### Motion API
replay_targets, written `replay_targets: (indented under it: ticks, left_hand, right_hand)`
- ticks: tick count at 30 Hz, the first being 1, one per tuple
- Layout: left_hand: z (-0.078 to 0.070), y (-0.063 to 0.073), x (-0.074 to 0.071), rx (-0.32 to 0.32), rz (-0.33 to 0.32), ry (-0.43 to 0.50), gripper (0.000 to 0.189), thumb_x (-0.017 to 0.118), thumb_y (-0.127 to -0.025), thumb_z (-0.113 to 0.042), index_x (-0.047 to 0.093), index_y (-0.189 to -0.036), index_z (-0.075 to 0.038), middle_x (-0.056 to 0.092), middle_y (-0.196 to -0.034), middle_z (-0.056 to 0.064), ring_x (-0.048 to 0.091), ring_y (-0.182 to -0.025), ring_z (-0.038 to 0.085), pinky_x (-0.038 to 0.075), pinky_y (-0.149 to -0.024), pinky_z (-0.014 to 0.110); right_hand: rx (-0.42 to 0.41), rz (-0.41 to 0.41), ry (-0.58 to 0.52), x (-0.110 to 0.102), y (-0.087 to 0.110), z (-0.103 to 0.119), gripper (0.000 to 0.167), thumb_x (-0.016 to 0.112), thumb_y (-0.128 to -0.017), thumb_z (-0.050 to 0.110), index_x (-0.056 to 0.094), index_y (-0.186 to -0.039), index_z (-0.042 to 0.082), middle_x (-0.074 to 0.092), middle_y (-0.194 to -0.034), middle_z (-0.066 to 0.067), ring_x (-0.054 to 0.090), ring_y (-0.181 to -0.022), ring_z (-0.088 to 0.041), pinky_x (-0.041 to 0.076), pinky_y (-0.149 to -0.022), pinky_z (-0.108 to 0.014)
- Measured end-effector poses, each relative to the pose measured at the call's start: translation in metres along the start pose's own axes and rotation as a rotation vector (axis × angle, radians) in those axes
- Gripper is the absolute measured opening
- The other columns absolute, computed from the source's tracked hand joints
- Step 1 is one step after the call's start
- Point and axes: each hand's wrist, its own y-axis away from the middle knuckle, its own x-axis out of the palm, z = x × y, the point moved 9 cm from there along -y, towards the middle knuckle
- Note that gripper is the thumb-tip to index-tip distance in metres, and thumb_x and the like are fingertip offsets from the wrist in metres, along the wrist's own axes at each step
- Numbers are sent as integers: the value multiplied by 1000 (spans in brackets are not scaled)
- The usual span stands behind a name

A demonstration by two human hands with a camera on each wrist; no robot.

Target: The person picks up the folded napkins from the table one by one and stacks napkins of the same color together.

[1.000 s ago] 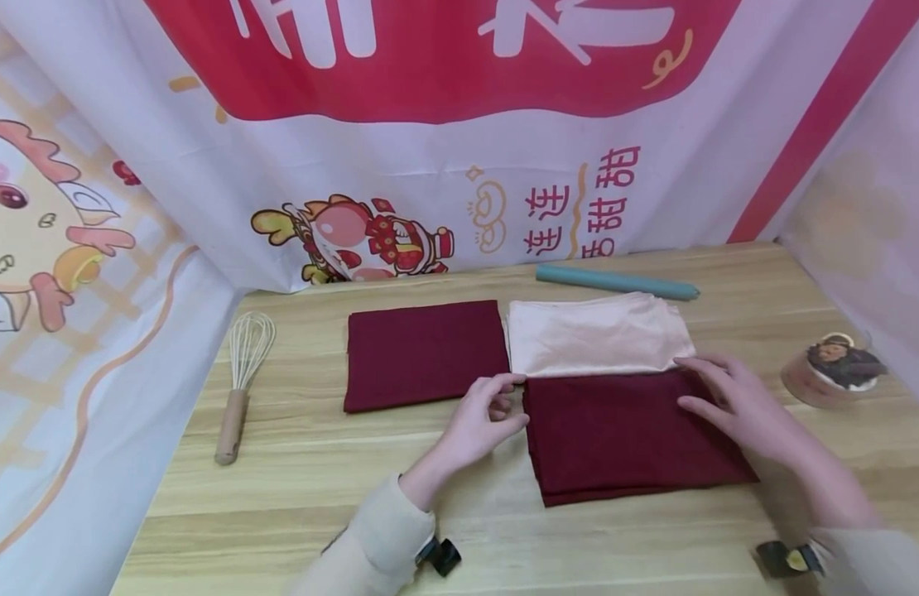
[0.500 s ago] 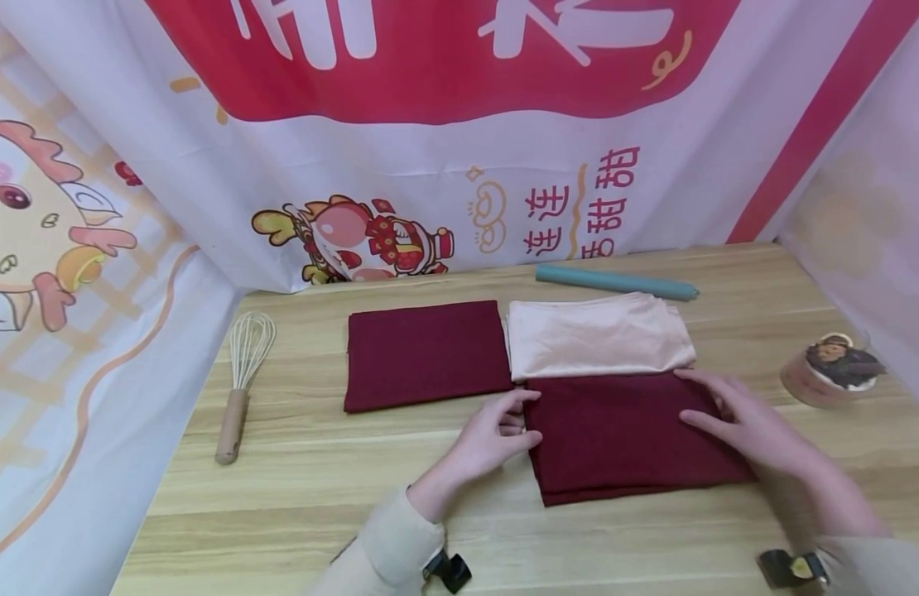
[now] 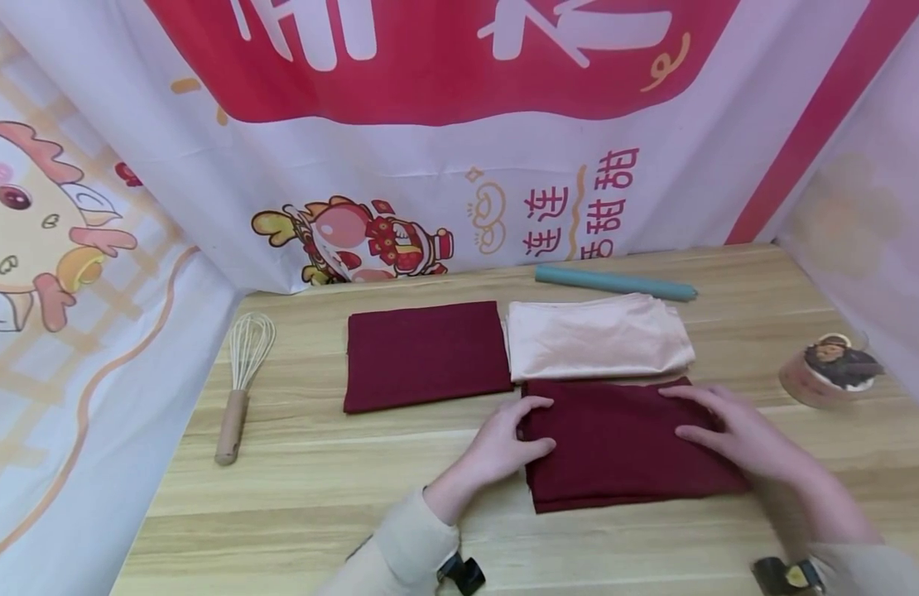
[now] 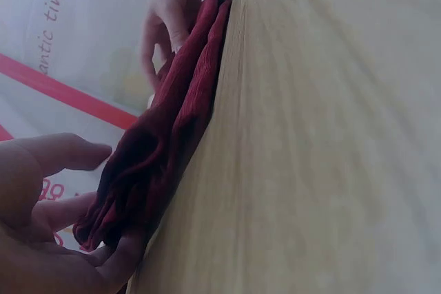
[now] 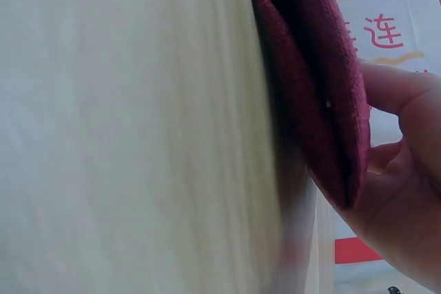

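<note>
A folded dark-red cloth (image 3: pixel 623 443) lies at the front of the table, its layered edge towards me. At its left end my left hand (image 3: pixel 504 443) holds it, thumb over the top and fingers bent round the edge; in the left wrist view some fingers (image 4: pixel 124 256) reach under the bunched end. My right hand (image 3: pixel 743 430) holds the right end, and the right wrist view has its thumb (image 5: pixel 396 87) on the upper face with the other fingers partly hidden behind the fold. Behind this cloth lie a folded pale pink cloth (image 3: pixel 597 339) and, further left, a second folded dark-red cloth (image 3: pixel 428 356).
A whisk (image 3: pixel 239 389) with a wooden handle lies at the left. Along the back is a teal stick (image 3: pixel 616 282). A cup-like container (image 3: pixel 828 377) with dark contents stands at the right. Printed fabric (image 3: pixel 400 157) hangs behind the wooden table (image 3: pixel 318 513).
My left hand has moved right onto the cloth's left end. The front dark-red cloth has shifted slightly towards me and left, its back edge now apart from the pink cloth.
</note>
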Motion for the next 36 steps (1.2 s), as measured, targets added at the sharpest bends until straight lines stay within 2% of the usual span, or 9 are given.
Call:
replay_targets:
  ticks: [3, 8, 12, 18, 23, 28, 32, 36]
  left_hand:
    - [-2, -1, 0, 11, -12, -22, 46, 69, -84, -14, 58, -129, -12, 56, -125, 9, 50, -113, 22, 40, -97, 35]
    - [-2, -2, 0, 15, -22, -43, 45, 67, -83, -6, 59, -126, -12, 58, -123, 9, 51, -114, 22, 40, -98, 36]
    - [1, -2, -1, 5, -21, -52, 45, 66, -82, -4, 60, -126, -14, 58, -124, 8, 52, -115, 20, 41, -98, 35]
    - [5, 1, -1, 8, 7, -24, 44, 67, -83, -3, 60, -125, -17, 60, -121, 5, 54, -111, 18, 42, -95, 34]
    - [9, 7, -7, 12, 18, -14, 44, 69, -83, -5, 61, -124, -21, 60, -119, 0, 53, -104, 13, 43, -91, 30]
    - [10, 16, -24, 23, 1, -10, 46, 69, -83, -5, 62, -123, -24, 61, -117, -1, 53, -95, 12, 44, -84, 29]
    - [10, 25, -46, 26, -20, 16, 47, 69, -83, -3, 62, -124, -23, 61, -114, -1, 52, -80, 11, 45, -75, 29]
    - [12, 31, -70, 24, -49, 52, 47, 68, -82, 1, 62, -124, -20, 61, -110, 2, 53, -72, 11, 47, -69, 28]
  right_hand:
    - [-10, -1, -16, 1, 0, 3, 49, 76, -82, 14, 60, -127, 19, 59, -116, -8, 51, -106, -19, 32, -88, -13]
    - [-28, 12, -86, 5, -2, 8, 47, 75, -82, 10, 60, -126, 16, 60, -120, -7, 48, -113, -9, 24, -93, -5]
    - [-38, 34, -141, 8, -2, 13, 45, 73, -83, 7, 59, -125, 14, 60, -122, -5, 44, -117, 0, 23, -94, -4]
    - [-27, 66, -176, 10, -2, 18, 45, 72, -84, 8, 59, -127, 16, 60, -124, -3, 44, -118, 1, 23, -94, -4]
    - [-26, 76, -228, 9, -3, 29, 44, 71, -85, 8, 59, -127, 17, 59, -125, -2, 44, -119, 1, 25, -95, -5]
    - [-14, 70, -261, 11, -8, 40, 46, 72, -85, 10, 59, -128, 18, 58, -127, 0, 44, -119, 0, 27, -95, -7]
    - [23, 75, -285, 15, -18, 49, 45, 71, -86, 14, 58, -129, 20, 57, -128, 3, 44, -119, 0, 27, -95, -7]
    - [33, 82, -312, 20, -35, 63, 44, 70, -87, 18, 57, -129, 22, 56, -129, 4, 46, -120, -7, 28, -96, -9]
